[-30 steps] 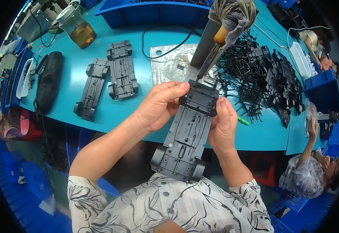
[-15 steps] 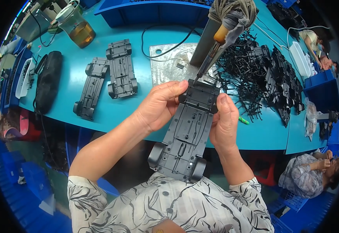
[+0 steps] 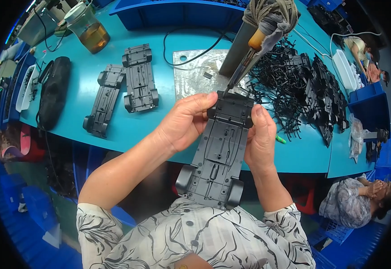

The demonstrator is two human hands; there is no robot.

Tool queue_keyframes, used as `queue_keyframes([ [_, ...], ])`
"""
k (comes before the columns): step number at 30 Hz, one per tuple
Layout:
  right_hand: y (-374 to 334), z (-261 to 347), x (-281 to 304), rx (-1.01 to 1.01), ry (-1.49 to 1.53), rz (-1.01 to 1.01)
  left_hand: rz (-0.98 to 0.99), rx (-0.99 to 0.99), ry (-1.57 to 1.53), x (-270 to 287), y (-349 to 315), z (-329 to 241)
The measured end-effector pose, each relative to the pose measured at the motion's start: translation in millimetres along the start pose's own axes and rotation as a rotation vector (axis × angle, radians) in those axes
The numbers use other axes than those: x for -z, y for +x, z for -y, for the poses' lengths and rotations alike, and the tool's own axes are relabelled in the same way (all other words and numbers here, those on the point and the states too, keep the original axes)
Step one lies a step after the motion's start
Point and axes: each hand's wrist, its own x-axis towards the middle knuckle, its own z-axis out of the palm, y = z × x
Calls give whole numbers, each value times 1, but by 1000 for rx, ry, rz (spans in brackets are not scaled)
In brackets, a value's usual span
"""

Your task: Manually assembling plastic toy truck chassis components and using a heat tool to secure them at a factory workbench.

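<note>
Between my two hands is a black plastic toy car chassis (image 3: 218,148), its far end raised over the table edge and its near end by my shirt. My left hand (image 3: 184,119) grips the far left corner, thumb on top. On the far right side, my right hand (image 3: 261,139) holds it with the thumb up along the edge. A soldering iron (image 3: 256,40) with an orange-brown handle, wrapped in cloth on a metal post (image 3: 235,54), points down at the chassis's far edge. Its tip is at that edge; whether they touch I cannot tell.
Two similar chassis (image 3: 140,78) lie on the teal table (image 3: 168,148) to the left, beside a black pouch (image 3: 56,94). A jug of amber liquid (image 3: 94,38) stands behind. Tangled black parts (image 3: 271,89) are heaped right. A blue bin (image 3: 177,15) is at the back.
The near end of the chassis has swung slightly to the right and away from me. My right hand has shifted a little to the right with it; my left hand stays nearly still.
</note>
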Motion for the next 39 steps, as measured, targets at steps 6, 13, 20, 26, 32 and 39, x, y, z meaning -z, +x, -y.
queue_keyframes([
  [6,-3,-6,4,-18,-8,-11,-24,10,53,9,2,6],
  [13,-3,-7,2,-4,-1,-21,0,11,49,7,1,4],
  [20,-3,-7,0,2,23,-38,11,-5,63,1,0,0],
  [26,-1,-11,4,25,20,-1,13,-7,77,4,1,0],
  [32,-4,-14,0,-5,58,8,-52,-30,127,4,-5,-1],
  [39,-5,-19,-19,-129,121,8,-237,-99,112,7,-15,-1],
])
